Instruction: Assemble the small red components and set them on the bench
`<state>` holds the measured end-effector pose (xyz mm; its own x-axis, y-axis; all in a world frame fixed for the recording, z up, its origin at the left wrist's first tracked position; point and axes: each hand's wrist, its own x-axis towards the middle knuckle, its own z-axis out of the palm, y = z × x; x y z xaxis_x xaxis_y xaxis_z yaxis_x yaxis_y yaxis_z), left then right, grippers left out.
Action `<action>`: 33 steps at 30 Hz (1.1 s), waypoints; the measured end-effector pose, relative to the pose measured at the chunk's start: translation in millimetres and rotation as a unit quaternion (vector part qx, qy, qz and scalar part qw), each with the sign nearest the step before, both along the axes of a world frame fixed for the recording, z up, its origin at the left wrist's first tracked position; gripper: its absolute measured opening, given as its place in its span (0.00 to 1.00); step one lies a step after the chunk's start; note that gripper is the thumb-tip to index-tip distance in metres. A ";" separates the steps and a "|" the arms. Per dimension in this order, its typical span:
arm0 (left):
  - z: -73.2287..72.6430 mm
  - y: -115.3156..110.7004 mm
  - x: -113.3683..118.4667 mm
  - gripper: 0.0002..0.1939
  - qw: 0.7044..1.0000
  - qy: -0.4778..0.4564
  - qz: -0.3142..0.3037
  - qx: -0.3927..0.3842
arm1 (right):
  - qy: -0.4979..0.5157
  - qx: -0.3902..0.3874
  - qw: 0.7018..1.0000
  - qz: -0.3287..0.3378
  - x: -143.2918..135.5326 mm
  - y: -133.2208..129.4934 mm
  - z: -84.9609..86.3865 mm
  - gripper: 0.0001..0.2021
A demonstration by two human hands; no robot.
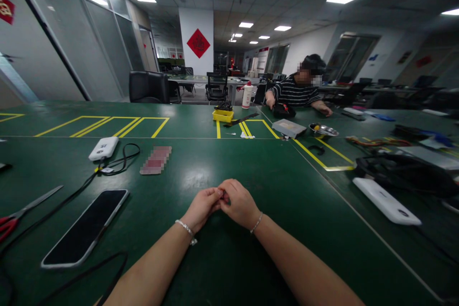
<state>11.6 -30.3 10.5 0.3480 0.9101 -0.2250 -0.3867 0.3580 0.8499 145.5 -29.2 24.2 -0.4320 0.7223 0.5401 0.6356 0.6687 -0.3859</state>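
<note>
My left hand (203, 208) and my right hand (241, 202) meet above the green table (287, 229), in the lower middle of the head view. The fingertips of both are pinched together and touch each other. Something small and dark may lie between them, but it is too hidden to make out. A bracelet circles each wrist. Beyond my left hand, up and to the left, a reddish pixelated card (156, 160) lies flat. A dark-screened phone (86, 229) with a pale edge rests left of my left forearm.
Scissors (30, 208), a white power bank (103, 148) with a black cable at left. Yellow tray (223, 115), white bottle (247, 95), grey box (289, 128), metal bowl (323, 130) farther off. Another white device (386, 201) at right. A person in a striped shirt (296, 91) sits across.
</note>
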 end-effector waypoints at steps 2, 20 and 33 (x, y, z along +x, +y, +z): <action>0.6 -0.3 0.3 0.10 1.000 0.003 0.005 0.004 | 0.000 0.005 1.000 -0.006 -0.5 0.3 0.0 0.07; 0.7 -2.2 5.0 0.11 0.992 0.107 0.019 0.060 | -0.165 0.070 0.979 -0.096 4.0 -2.5 2.4 0.05; 2.2 -2.5 0.1 0.11 0.998 -0.054 -0.029 0.001 | 0.008 0.009 0.996 -0.093 0.7 -4.9 3.3 0.05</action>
